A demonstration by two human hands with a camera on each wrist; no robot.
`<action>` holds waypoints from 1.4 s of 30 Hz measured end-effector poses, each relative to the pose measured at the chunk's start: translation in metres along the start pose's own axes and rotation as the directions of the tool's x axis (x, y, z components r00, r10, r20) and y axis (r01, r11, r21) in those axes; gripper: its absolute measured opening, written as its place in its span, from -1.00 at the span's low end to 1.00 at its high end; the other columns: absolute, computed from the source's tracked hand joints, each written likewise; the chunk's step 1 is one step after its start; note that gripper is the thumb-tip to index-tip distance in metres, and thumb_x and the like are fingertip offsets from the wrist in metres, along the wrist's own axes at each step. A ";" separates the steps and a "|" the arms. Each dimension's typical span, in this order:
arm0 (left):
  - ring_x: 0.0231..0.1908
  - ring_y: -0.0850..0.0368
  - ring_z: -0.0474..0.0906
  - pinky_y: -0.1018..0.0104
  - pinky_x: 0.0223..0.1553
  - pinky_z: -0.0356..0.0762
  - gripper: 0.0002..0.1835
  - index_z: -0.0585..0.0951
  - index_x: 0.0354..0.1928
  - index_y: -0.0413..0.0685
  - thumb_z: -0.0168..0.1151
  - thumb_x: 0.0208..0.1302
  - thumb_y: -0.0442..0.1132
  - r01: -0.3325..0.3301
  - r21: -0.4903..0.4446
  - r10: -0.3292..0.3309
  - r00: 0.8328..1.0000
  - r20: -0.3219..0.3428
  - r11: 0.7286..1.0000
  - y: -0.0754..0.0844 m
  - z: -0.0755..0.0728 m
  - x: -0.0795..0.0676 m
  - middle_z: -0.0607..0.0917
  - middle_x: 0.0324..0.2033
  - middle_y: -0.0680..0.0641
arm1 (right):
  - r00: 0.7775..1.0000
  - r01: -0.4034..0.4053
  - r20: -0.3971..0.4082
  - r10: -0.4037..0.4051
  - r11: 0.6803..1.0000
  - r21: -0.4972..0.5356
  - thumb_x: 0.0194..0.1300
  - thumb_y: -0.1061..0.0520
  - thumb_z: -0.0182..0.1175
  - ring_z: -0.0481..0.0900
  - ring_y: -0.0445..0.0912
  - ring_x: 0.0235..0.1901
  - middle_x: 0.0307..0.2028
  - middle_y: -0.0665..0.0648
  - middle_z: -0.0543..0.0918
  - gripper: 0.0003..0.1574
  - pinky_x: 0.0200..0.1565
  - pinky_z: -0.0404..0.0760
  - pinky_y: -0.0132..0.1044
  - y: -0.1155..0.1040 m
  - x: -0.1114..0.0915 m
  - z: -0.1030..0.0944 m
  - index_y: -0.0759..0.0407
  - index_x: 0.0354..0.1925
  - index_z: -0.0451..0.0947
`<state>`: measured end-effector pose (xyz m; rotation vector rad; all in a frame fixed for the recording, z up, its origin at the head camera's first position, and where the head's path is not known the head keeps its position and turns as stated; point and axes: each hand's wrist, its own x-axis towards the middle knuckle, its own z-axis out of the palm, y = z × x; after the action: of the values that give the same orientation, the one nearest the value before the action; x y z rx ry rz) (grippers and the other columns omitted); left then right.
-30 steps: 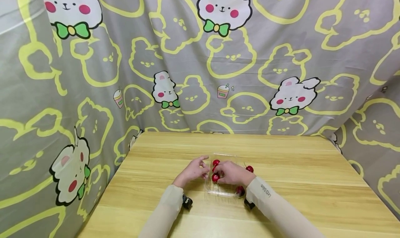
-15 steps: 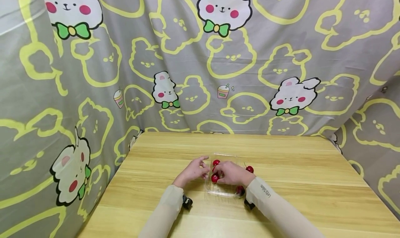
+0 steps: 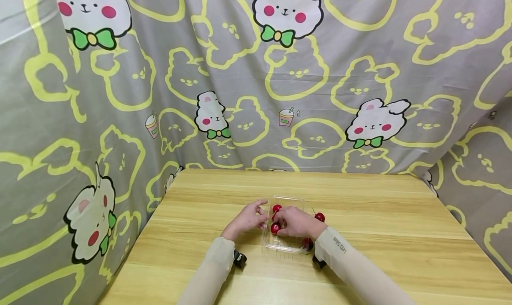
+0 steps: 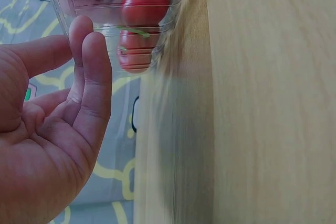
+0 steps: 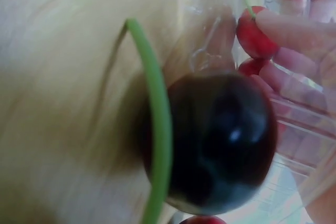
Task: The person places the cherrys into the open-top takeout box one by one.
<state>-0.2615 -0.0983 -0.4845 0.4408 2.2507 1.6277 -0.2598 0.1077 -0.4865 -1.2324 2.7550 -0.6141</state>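
Cherry in right hand, inside clear container, left hand alongside

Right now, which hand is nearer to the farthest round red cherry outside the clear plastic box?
Right. The right hand reaches into the box, its wrist beside that cherry. The left hand is at the box's left side, across the box from the cherry.

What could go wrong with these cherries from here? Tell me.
The red cherry in the right hand could slip, as its skin looks smooth and glossy. The dark cherry just outside the clear box lies close to the right wrist, so pulling back may set it rolling. The thin-looking box could shift if the left hand, close to its wall, nudges it.
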 end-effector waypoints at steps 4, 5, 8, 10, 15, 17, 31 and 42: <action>-0.55 0.10 0.57 0.27 -0.44 0.66 -0.35 0.19 0.37 -0.31 0.16 0.26 -0.46 0.003 0.002 -0.003 1.000 0.003 1.000 -0.001 0.000 0.001 0.56 -0.37 -0.16 | 1.000 -0.001 -0.009 0.001 1.000 0.001 0.06 0.04 0.41 0.43 -0.29 -0.45 -0.42 -0.15 0.51 -0.78 -0.39 0.50 -0.46 0.000 0.000 0.000 0.02 -0.30 0.61; -0.55 0.09 0.57 0.26 -0.44 0.66 -0.35 0.19 0.37 -0.31 0.16 0.26 -0.46 0.003 0.001 -0.003 1.000 0.003 1.000 -0.001 0.000 0.001 0.56 -0.37 -0.16 | 1.000 -0.002 -0.008 0.002 1.000 0.003 0.06 0.04 0.41 0.43 -0.30 -0.44 -0.41 -0.14 0.52 -0.77 -0.39 0.50 -0.46 0.000 -0.001 0.000 0.02 -0.29 0.61; -0.55 0.10 0.57 0.26 -0.44 0.67 -0.35 0.19 0.37 -0.31 0.16 0.25 -0.46 -0.001 0.001 0.001 1.000 0.000 1.000 -0.001 0.000 0.001 0.56 -0.36 -0.16 | 1.000 0.005 -0.004 -0.005 1.000 0.005 0.06 0.05 0.42 0.44 -0.30 -0.42 -0.37 -0.14 0.53 -0.72 -0.36 0.52 -0.45 -0.001 -0.001 -0.001 0.03 -0.22 0.62; -0.55 0.09 0.57 0.23 -0.44 0.67 -0.35 0.19 0.36 -0.33 0.15 0.25 -0.47 -0.003 0.010 0.003 1.000 -0.006 1.000 0.000 0.001 0.000 0.57 -0.35 -0.18 | 1.000 0.018 0.000 -0.018 1.000 0.002 0.05 0.07 0.41 0.45 -0.30 -0.39 -0.33 -0.13 0.55 -0.68 -0.33 0.53 -0.44 -0.001 -0.002 -0.002 0.04 -0.17 0.63; -0.55 0.11 0.55 0.22 -0.44 0.67 -0.36 0.18 0.36 -0.34 0.13 0.26 -0.49 -0.006 0.014 0.006 1.000 -0.010 1.000 0.002 0.002 -0.001 0.56 -0.33 -0.21 | 0.998 0.059 0.008 -0.059 0.998 -0.018 0.05 0.15 0.38 0.48 -0.28 -0.32 -0.24 -0.12 0.58 -0.62 -0.25 0.56 -0.42 0.001 -0.003 -0.001 0.02 -0.09 0.64; -0.56 0.11 0.55 0.24 -0.45 0.66 -0.36 0.18 0.36 -0.34 0.14 0.26 -0.48 -0.013 0.010 0.013 1.000 -0.008 1.000 0.001 0.002 -0.001 0.56 -0.35 -0.20 | 0.997 0.071 0.007 -0.071 0.997 -0.028 0.04 0.17 0.35 0.48 -0.28 -0.32 -0.22 -0.11 0.58 -0.62 -0.23 0.56 -0.42 0.002 -0.003 -0.001 0.01 -0.09 0.64; -0.55 0.10 0.56 0.17 -0.41 0.68 -0.36 0.19 0.36 -0.33 0.15 0.26 -0.48 0.000 0.014 0.000 1.000 -0.015 1.000 -0.003 0.001 0.002 0.58 -0.33 -0.23 | 0.999 0.030 -0.021 -0.031 0.999 -0.026 0.05 0.12 0.38 0.45 -0.28 -0.41 -0.29 -0.13 0.54 -0.76 -0.32 0.52 -0.44 -0.001 -0.002 -0.001 0.01 -0.23 0.64; -0.54 0.10 0.57 0.22 -0.43 0.67 -0.35 0.20 0.35 -0.33 0.17 0.24 -0.46 -0.005 0.001 0.005 1.000 0.003 1.000 -0.003 0.000 0.001 0.56 -0.37 -0.15 | 1.000 0.005 -0.022 -0.006 0.999 -0.039 0.05 0.15 0.39 0.42 -0.29 -0.43 -0.31 -0.13 0.51 -0.75 -0.34 0.50 -0.42 -0.001 -0.001 -0.001 0.00 -0.23 0.64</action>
<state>-0.2627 -0.0986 -0.4872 0.4492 2.2497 1.6278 -0.2583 0.1079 -0.4853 -1.2484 2.7957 -0.5817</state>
